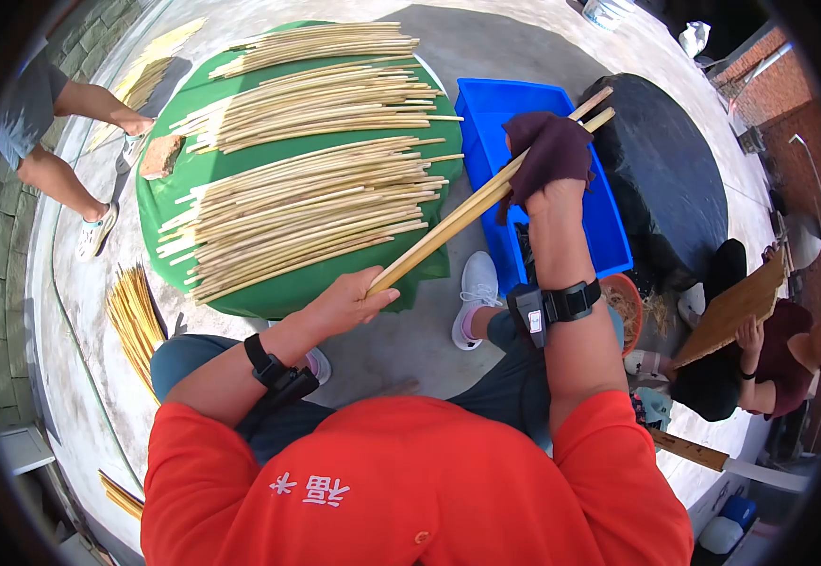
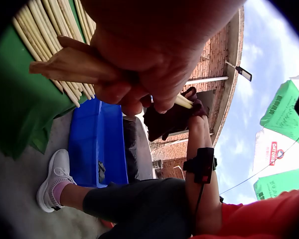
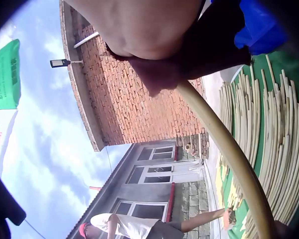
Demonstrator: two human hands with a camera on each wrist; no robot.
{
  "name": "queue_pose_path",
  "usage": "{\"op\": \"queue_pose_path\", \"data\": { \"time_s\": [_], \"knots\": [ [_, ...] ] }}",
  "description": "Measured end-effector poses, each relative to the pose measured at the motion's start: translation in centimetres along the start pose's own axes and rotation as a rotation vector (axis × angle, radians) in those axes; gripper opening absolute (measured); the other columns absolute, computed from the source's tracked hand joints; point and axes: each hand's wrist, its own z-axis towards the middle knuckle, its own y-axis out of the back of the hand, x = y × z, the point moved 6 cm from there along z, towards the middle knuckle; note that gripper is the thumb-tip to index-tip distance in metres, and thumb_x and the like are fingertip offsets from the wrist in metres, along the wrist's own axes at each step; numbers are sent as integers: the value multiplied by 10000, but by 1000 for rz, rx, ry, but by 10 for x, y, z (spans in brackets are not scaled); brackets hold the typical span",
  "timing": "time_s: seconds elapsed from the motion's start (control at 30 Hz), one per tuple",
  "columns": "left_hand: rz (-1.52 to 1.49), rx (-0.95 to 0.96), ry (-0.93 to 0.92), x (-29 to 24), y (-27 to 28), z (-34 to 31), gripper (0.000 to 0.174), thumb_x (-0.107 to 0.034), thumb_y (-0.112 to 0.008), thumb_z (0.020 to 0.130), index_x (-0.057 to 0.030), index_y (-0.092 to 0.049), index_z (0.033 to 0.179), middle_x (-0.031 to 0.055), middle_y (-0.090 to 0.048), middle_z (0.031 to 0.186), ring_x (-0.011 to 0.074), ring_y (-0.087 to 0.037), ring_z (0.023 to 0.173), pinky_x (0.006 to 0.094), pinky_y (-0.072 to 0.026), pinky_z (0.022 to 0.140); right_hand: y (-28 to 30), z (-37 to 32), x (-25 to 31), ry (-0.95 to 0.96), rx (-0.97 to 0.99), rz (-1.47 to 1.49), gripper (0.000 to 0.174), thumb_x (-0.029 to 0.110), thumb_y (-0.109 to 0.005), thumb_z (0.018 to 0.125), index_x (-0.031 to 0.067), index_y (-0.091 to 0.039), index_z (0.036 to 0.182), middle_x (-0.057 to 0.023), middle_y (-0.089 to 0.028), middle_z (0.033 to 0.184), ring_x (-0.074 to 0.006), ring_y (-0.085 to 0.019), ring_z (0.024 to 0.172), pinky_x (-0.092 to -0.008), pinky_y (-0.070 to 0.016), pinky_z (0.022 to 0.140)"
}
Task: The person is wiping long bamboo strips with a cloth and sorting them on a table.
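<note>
Two long pale yellow stalks [image 1: 458,222] slant across the head view from lower left to upper right. My left hand [image 1: 340,302] grips their near end; in the left wrist view a ragged stalk end [image 2: 72,65] pokes out past that hand. Farther along, my right hand [image 1: 552,191] holds a dark maroon cloth [image 1: 554,156] folded around the stalks, hiding most of its fingers. The stalks' far tips stick out beyond the cloth, over the blue tub [image 1: 615,222]. In the right wrist view, a smooth stalk [image 3: 226,152] runs away from the cloth.
Rows of similar stalks [image 1: 307,203] lie on a green cloth [image 1: 170,198] beside a brick [image 1: 160,157]. Black sheeting [image 1: 665,170] is behind the tub, a reddish basin [image 1: 629,300] near my right knee. One person stands at left; another at right holds a board [image 1: 731,307].
</note>
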Motion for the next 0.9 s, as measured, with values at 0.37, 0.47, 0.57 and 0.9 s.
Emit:
{"op": "queue_pose_path", "data": {
  "time_s": [0.37,0.47,0.57,0.9],
  "knots": [
    [107,-155,-202,-15,12,27,308,-292,-561,864,-10,-477,956,84,-533,645,171,-534,612,316,-428,560,-83,-127,-76,-495,235,-158,198,209,-587,832,22,-551,886,-81,-570,790,-160,-565,719,-283,-489,628],
    [354,-51,-216,-26,38,31,321,-302,-533,882,-29,-514,1048,94,-582,778,172,-567,740,322,-451,667,-84,-97,-63,-215,534,-882,158,173,-626,760,61,-564,852,-22,-560,740,-121,-557,658,-274,-464,577],
    [46,-237,-55,-21,89,31,392,-380,-456,924,-39,-554,1092,86,-600,948,195,-586,865,349,-467,784,-87,-107,-69,-107,737,-1243,139,139,-633,732,78,-572,841,-7,-560,732,-104,-551,636,-268,-447,548],
    [-962,-16,-443,-51,74,31,363,-389,-401,935,-57,-545,898,309,-554,1075,348,-555,1052,398,-473,886,-85,-189,-106,-1025,555,-324,145,124,-579,840,52,-559,965,-4,-571,794,-97,-571,726,-247,-453,550]
  ]
}}
